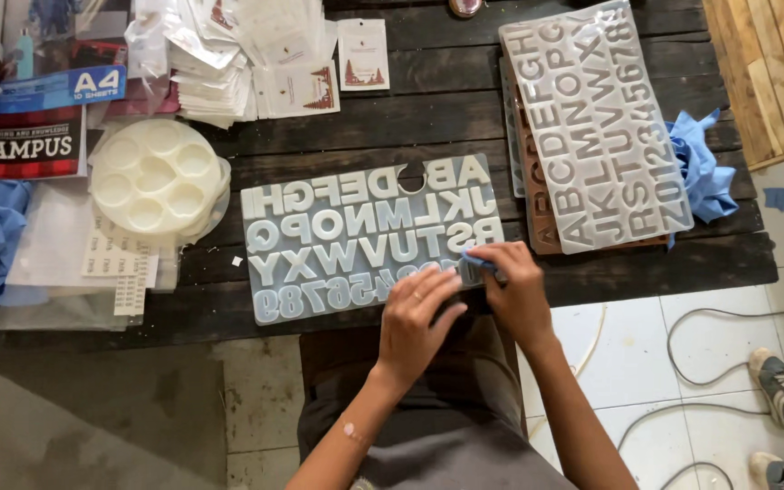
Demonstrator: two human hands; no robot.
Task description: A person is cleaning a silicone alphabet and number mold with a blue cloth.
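A translucent silicone letter-and-number mould (pixel 356 236) lies flat on the dark wooden table (pixel 428 109), near its front edge. My left hand (pixel 417 318) rests on the mould's lower right part, fingers pressed down on it. My right hand (pixel 514 290) is at the mould's lower right corner and pinches a small blue cloth (pixel 478 262) against the mould's surface. The hands touch each other and hide the mould's bottom right characters.
More letter moulds (pixel 592 127) are stacked at the right over a brown one, with blue cloth (pixel 702 168) beside them. A round white palette mould (pixel 156 177), paper packs (pixel 47 91) and small packets (pixel 256 54) lie at the left and back. Cables and shoes (pixel 782 386) are on the floor.
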